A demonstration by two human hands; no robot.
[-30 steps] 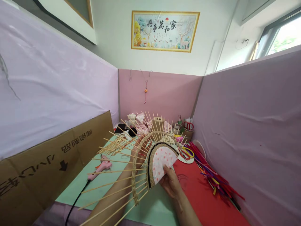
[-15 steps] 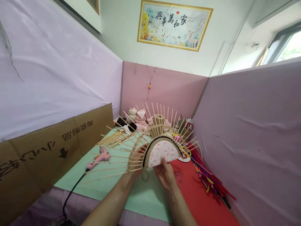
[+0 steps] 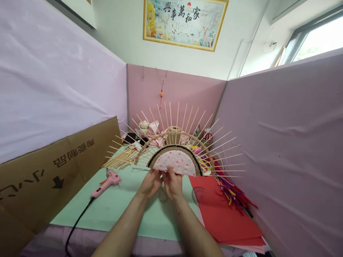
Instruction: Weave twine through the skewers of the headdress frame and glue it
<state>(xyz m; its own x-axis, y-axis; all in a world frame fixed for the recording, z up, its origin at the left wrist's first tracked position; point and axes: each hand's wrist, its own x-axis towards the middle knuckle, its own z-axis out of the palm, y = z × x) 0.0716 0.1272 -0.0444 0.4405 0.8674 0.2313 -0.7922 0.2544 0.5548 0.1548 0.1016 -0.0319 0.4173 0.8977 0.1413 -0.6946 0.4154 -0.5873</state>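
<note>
A half-round fan piece [image 3: 175,161] with a pink-dotted white centre, a black and twine-wrapped rim and many thin sticks spreading outward is held up over the table. A woven twine arc [image 3: 177,134] crosses the sticks farther out. My left hand [image 3: 151,184] pinches the straight lower edge near its left part. Beside it, my right hand [image 3: 172,182] grips the same edge, thumb on the dotted face. The fingers behind the piece are hidden. Loose twine [image 3: 162,195] hangs below the hands.
A pink glue gun [image 3: 107,182] lies on the green mat [image 3: 118,203] at left, near loose sticks [image 3: 122,159] and a cardboard sheet [image 3: 61,171]. Red sheets [image 3: 225,214] and colourful pipe cleaners [image 3: 235,194] are at right. Behind stands a twine roll [image 3: 174,129].
The fan piece has turned to face the camera more squarely, its straight edge now nearly level. My left hand has moved from behind its left side to the lower edge, beside my right hand.
</note>
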